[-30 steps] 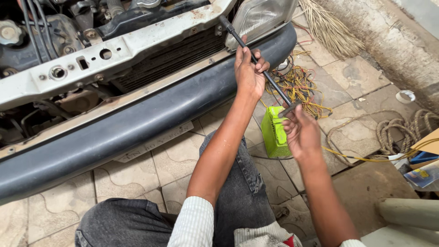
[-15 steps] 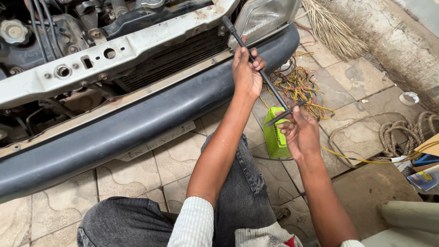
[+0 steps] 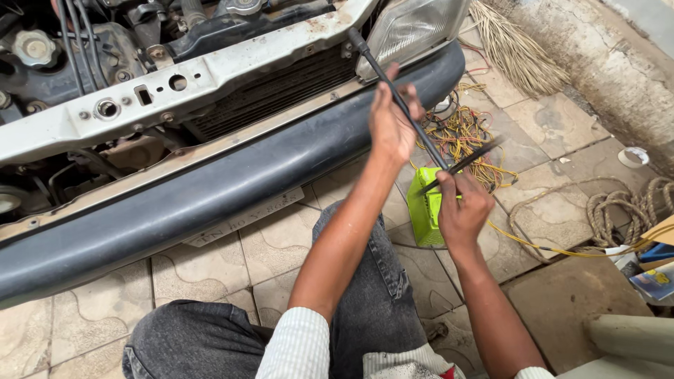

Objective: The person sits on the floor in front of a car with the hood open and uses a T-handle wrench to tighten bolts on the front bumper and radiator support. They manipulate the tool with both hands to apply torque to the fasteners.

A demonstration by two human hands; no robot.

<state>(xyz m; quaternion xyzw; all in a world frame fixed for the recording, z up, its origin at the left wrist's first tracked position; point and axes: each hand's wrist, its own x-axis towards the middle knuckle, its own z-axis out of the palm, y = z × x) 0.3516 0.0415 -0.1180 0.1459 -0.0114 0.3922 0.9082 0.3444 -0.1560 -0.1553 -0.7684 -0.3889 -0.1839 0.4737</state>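
The right hand [image 3: 462, 210] grips the cross handle of a long black wrench [image 3: 404, 109], just above a green container [image 3: 426, 210] on the tiled floor [image 3: 281, 238]. The left hand [image 3: 393, 126] curls around its shaft, whose far tip meets the car's white front panel [image 3: 210, 77] beside the headlight [image 3: 411, 28].

Even, soft daylight fills the scene, brightest on the wall [image 3: 597, 63] at upper right. Shadows stay faint under the dark bumper [image 3: 210, 203], whose top carries a dull sheen. Focus holds sharp across the tiled floor [image 3: 281, 245]; straight lines bow slightly near the edges.
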